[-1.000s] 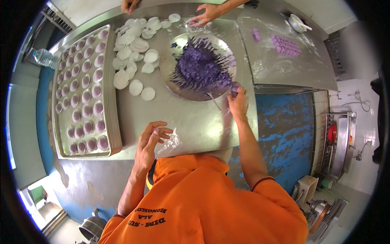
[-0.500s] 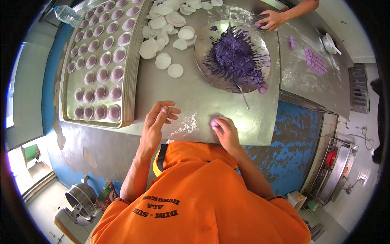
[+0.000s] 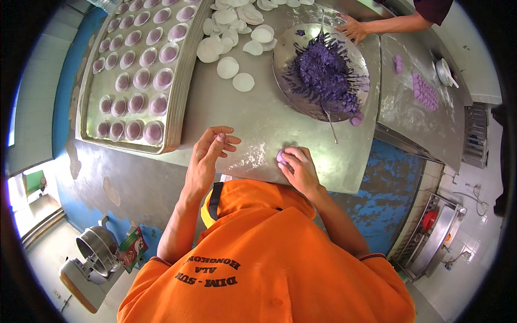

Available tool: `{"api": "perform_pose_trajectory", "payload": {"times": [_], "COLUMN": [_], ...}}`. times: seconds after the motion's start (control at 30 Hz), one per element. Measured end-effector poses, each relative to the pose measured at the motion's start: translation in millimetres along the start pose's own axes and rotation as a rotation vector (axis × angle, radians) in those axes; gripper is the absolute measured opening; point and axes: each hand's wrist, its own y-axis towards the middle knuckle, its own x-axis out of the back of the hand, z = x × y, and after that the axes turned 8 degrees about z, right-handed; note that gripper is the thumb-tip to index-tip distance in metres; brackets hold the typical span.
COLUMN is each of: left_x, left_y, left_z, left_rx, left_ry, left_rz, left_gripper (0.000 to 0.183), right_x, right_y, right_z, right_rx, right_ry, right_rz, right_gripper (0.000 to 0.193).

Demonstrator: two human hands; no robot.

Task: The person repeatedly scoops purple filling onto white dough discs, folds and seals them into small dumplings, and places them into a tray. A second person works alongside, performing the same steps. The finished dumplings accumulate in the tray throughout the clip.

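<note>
My right hand (image 3: pixel 301 168) is closed around a small ball of light purple dough (image 3: pixel 281 157), held low against the steel tabletop near its front edge. To the left, my left hand (image 3: pixel 209 153) is raised beside the table edge, its fingers apart and nothing in it. Between the two hands lies a dusting of white flour (image 3: pixel 252 157). Beyond my right hand stands a round metal tray (image 3: pixel 288 92) heaped with sticky dark purple filling (image 3: pixel 323 70). A metal spoon (image 3: pixel 333 129) sticks out over its near rim, beside another lump of purple dough (image 3: pixel 356 119).
At left, stacked baking trays (image 3: pixel 180 102) carry rows of purple buns (image 3: pixel 153 133) in paper cups. White paper rounds (image 3: pixel 228 67) lie scattered behind. A co-worker's hand (image 3: pixel 353 28) rests by the round tray. Purple dough pieces (image 3: pixel 424 92) and a white bowl (image 3: pixel 444 72) sit on the right-hand table.
The view has shifted slightly. My right hand stays on the dough ball and my left hand keeps its pose. The co-worker's hand has moved left, to the round tray's rim.
</note>
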Motion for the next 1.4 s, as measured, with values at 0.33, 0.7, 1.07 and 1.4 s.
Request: {"api": "perform_pose_trajectory", "payload": {"times": [0.33,0.7,1.07,1.4], "left_x": [5.3,8.2,18.9,10.6], "left_y": [-3.7,-0.8,-9.4,0.4], "left_z": [-3.9,-1.4,6.6,-0.1], "left_rx": [0.008,-0.039,0.018,-0.016], "left_ry": [0.005,-0.044,-0.021,-0.020], "left_rz": [-0.049,-0.047,-0.068,-0.009], "left_gripper": [0.044,0.040,0.039,0.038], "right_x": [-35.4,-34.9,21.8,25.8], "right_y": [66.8,64.1,21.7,32.2], "right_z": [14.8,1.1,10.8,8.5], "right_rx": [-0.005,0.153,0.020,-0.141], "right_ry": [-0.410,0.112,-0.054,0.207], "right_rz": [0.154,-0.413,0.198,0.361], "right_gripper": [0.090,0.076,0.039,0.033]}}
